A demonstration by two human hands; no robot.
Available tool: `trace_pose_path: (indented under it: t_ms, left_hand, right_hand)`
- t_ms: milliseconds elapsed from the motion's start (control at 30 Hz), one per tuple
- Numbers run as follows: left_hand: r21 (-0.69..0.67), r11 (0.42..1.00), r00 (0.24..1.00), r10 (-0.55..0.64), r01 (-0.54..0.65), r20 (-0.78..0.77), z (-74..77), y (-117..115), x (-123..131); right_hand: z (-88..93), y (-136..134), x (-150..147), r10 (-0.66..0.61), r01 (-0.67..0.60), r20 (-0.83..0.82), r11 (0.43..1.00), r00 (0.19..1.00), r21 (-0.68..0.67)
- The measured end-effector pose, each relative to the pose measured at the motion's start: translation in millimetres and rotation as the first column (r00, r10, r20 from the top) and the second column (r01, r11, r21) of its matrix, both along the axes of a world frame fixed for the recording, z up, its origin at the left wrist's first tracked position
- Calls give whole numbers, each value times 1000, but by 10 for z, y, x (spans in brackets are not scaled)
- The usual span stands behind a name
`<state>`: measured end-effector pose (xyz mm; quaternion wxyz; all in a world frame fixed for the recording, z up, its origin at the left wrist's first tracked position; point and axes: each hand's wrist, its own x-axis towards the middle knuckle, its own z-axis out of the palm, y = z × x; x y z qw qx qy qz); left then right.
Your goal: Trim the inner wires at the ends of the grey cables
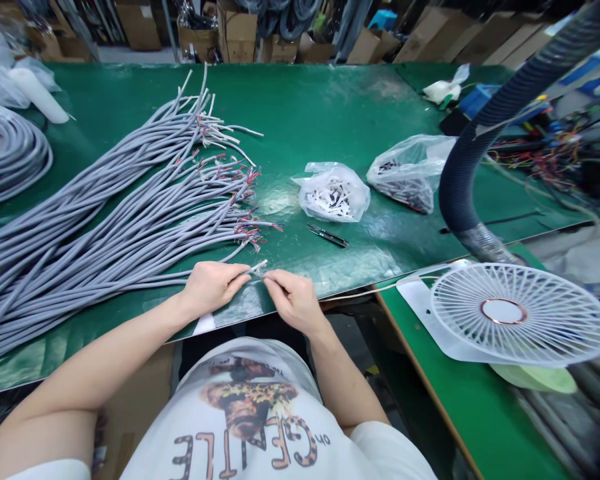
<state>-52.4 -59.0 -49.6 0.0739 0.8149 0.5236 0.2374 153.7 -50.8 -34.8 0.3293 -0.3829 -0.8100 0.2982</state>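
Observation:
My left hand (213, 287) is closed around the end of a grey cable (173, 277), which runs off to the left. Past its fingertips a frayed, whitish cable end (260, 267) sticks out. Just to the right, my right hand (295, 297) pinches at that frayed end with thumb and forefinger; the strands between its fingers are too fine to make out. Beyond both hands lies a large bundle of grey cables (145, 180), many with red, blue and white wires bared at their ends. Black-handled thread snips (329, 235) rest on the green table (300, 107).
Two plastic bags, one with small black and white parts (335, 193) and one with dark parts (410, 180), sit ahead. A flexible black duct (455, 180) and a white fan (523, 313) stand at right. Coiled cable (15, 157) lies far left.

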Motion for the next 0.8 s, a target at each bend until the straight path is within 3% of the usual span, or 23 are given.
trace_pose_path:
  t_ms: [100, 300, 467, 800]
  left_hand:
    - [-125, 991, 996, 54, -44, 75, 43, 23, 0]
    - [-321, 943, 954, 178, -94, 242, 199, 32, -5]
    - [-342, 935, 939, 192, -87, 286, 205, 19, -9]
    - [-306, 948, 950, 175, -92, 259, 181, 14, 10]
  right_hand:
    - [99, -84, -54, 137, -140, -117, 990, 984, -17]
    - [36, -33, 17, -95, 94, -15, 995, 995, -22]
    - [-78, -13, 15, -141, 142, 56, 990, 988, -18]
    - [-79, -4, -18, -142, 144, 56, 989, 988, -27]
